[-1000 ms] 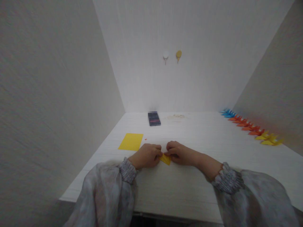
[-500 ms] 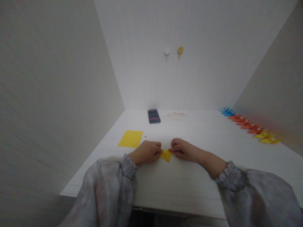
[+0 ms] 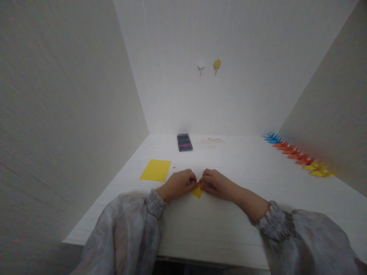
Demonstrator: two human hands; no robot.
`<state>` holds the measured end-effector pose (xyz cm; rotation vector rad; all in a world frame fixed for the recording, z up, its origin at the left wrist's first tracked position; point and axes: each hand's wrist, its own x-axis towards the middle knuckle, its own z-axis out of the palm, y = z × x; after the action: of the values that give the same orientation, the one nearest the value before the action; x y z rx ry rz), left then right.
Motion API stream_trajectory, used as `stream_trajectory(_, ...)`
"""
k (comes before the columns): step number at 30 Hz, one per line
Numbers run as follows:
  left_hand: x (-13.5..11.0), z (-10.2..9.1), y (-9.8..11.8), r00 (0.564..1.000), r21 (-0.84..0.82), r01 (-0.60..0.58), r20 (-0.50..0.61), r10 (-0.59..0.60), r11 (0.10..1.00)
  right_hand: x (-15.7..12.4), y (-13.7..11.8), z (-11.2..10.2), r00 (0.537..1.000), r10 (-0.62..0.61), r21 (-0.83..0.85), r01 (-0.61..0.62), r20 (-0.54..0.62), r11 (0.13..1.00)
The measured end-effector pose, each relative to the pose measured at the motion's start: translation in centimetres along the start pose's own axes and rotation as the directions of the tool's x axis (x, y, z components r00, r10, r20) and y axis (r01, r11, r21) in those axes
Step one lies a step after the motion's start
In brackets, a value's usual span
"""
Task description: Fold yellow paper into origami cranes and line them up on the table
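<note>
A small folded piece of yellow origami paper (image 3: pixel 197 192) lies on the white table in front of me, its point toward me. My left hand (image 3: pixel 180 184) pinches its left side, thumb and fingers closed on the upper edge. From the other side, my right hand (image 3: pixel 215 183) grips the right part with closed fingers. Both sets of fingertips nearly meet over the paper and hide its upper part. Flat to the left of my left hand is a yellow square sheet (image 3: pixel 155 170).
Along the right wall runs a row of folded paper cranes: blue (image 3: pixel 272 138), orange (image 3: pixel 292 151) and yellow (image 3: pixel 318 168). A dark blurred-out rectangle (image 3: pixel 184 143) lies near the back wall. Two hooks, one white (image 3: pixel 201 65) and one yellow (image 3: pixel 217 64), hang on that wall.
My hands have come closer together over the folded paper, covering more of its upper edge. The whole view has shifted slightly.
</note>
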<state>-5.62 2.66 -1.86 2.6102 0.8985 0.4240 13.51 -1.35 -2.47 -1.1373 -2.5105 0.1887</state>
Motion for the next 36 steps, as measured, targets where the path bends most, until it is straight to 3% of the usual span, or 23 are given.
stream_trajectory(5,0.6,0.0,0.5,0.991,-0.130,0.061,-0.110,-0.075,0.990,0.6,-0.5,0.3,0.988,0.126,0.042,-0.123,-0.091,0.992)
stream_trajectory(7,0.9,0.0,0.8,0.972,-0.242,0.094,-0.187,-0.142,0.966,0.7,-0.7,0.3,0.957,0.258,0.169,-0.235,-0.132,0.957)
stream_trajectory(10,1.3,0.1,1.1,0.929,-0.475,0.155,-0.227,-0.291,0.866,1.0,-0.7,0.6,0.885,0.447,0.469,-0.342,-0.132,0.814)
stream_trajectory(15,1.5,0.2,1.1,0.927,-0.846,0.118,-0.094,-0.362,0.521,1.3,-0.4,1.2,0.869,0.477,0.834,-0.166,-0.129,0.526)
stream_trajectory(19,1.1,0.0,1.3,0.953,-0.949,0.036,-0.061,-0.296,0.312,1.1,-0.7,0.7,0.838,0.515,0.929,-0.028,-0.179,0.368)
stream_trajectory(23,0.9,-0.1,1.6,0.965,-0.977,0.029,-0.027,-0.260,0.209,0.8,-1.1,0.3,0.830,0.514,0.927,0.009,-0.216,0.374)
stream_trajectory(26,1.0,-0.1,1.9,0.964,-0.970,0.008,-0.057,-0.261,0.242,0.7,-1.2,0.2,0.810,0.550,0.910,-0.053,-0.201,0.410)
stream_trajectory(31,1.0,0.1,1.9,0.969,-0.939,-0.020,-0.102,-0.223,0.343,0.6,-1.2,0.2,0.814,0.556,0.921,-0.068,-0.171,0.383)
stream_trajectory(36,0.9,0.2,1.5,0.960,-0.958,-0.001,-0.081,-0.269,0.285,0.4,-0.8,0.4,0.834,0.504,0.891,-0.033,-0.225,0.452)
